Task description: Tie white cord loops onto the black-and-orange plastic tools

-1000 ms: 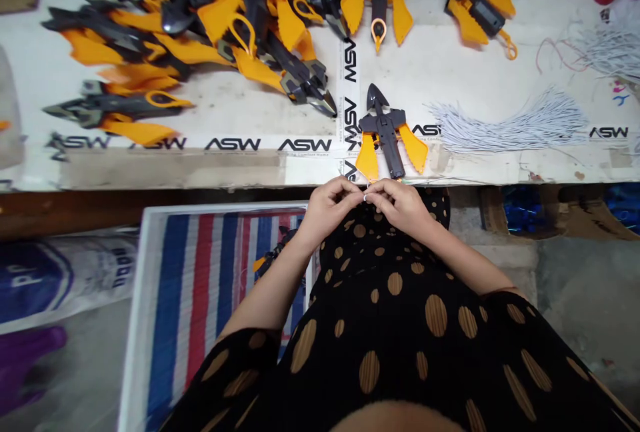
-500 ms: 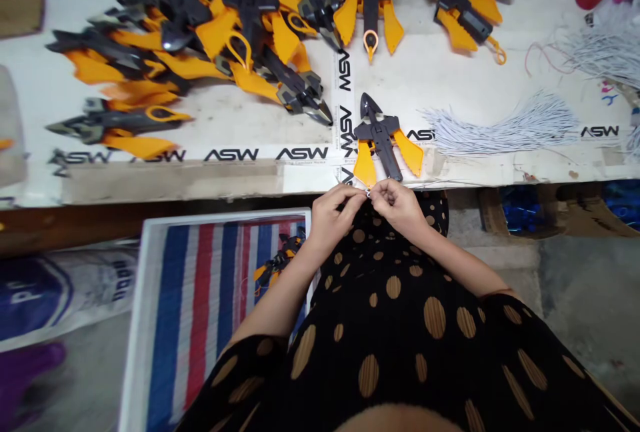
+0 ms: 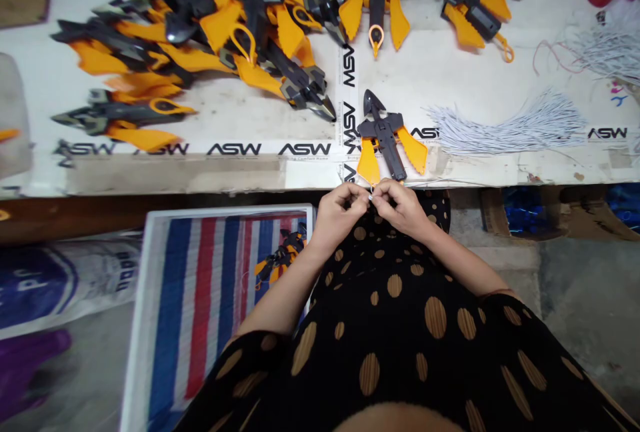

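A dark grey toy with two orange wings [image 3: 383, 135] lies at the table's front edge, its pointed head toward the back. Just below its tail, my left hand [image 3: 343, 215] and my right hand [image 3: 400, 207] meet fingertip to fingertip. Both pinch a thin white string [image 3: 371, 197], of which only a small bit shows between the fingers. The string's link to the toy is too small to tell. To the right lies a bundle of white strings [image 3: 510, 127].
Several orange and dark toys [image 3: 255, 12] are heaped at the back left, with more along the back. More white strings [image 3: 605, 49] lie at the far right. Below the table's left part stands a white-framed tray [image 3: 150, 312] with striped cloth. Cardboard boxes [image 3: 573, 209] sit under the right side.
The view has shifted slightly. My fingers have changed their hold a little at the white string, and my left fingers are more curled. The toy stays in place on the table.
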The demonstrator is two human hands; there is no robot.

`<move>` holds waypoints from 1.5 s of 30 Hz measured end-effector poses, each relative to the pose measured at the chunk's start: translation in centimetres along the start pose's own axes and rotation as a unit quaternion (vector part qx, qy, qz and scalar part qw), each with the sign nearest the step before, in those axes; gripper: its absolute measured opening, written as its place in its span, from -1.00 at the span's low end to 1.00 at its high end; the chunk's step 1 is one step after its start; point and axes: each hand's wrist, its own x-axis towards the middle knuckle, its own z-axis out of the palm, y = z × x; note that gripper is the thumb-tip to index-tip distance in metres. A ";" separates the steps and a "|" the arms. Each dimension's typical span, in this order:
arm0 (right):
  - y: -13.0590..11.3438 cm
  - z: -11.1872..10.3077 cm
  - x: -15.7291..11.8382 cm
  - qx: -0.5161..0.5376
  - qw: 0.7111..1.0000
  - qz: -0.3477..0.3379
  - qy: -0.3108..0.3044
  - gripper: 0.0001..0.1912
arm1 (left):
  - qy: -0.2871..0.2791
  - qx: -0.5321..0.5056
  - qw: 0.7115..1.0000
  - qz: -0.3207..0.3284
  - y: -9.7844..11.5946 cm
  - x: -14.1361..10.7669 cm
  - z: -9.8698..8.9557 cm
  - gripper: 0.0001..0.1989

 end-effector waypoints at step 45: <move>-0.2 -1.3 -2.1 -0.108 0.993 0.049 -0.003 -0.80 | -0.152 0.306 0.904 0.257 -1.7 2.6 -6.3 -0.83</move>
